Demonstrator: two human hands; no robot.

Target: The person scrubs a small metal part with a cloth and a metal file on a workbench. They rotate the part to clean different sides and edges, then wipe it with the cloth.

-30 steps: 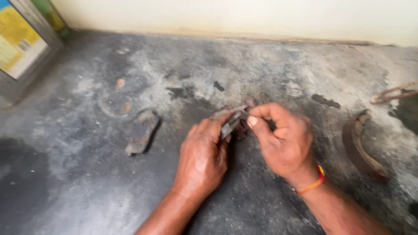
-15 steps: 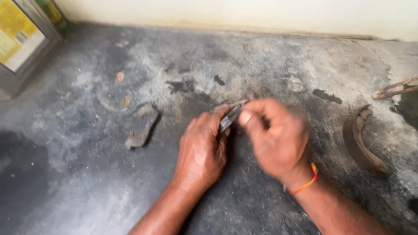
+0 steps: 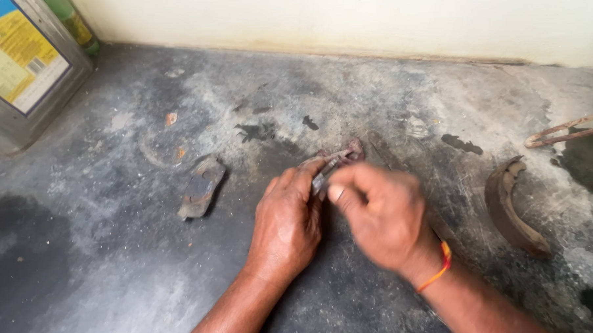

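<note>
Floor of stained, dusty grey concrete fills the view, meeting a pale wall on the far side of the hands. Far off to the left of the hands stands a square metal tin with a blue and yellow label, and a green bottle just behind it. Right of the right hand, well apart, lies a curved rusty brake shoe; beyond it, a bent rusty rod rests near the wall. Left of the left hand, near but not touching, lies a flat, grimy brake pad.

Between the two hands sits a small rusty metal part, brown and dirty, with a thin greyish strip along it and a rounded lug poking out on the far side of the fingers. Its full shape is hidden by the fingers.

Left hand reaches forward from the lower edge, back of the hand up, fingers curled and closed around the near end of the part, pinning it low over the floor. Right hand comes in from the lower right, slightly blurred, wrist bent inward, thumb and fingers pinched together at the part where it meets the left fingertips. An orange thread band circles the right wrist.
</note>
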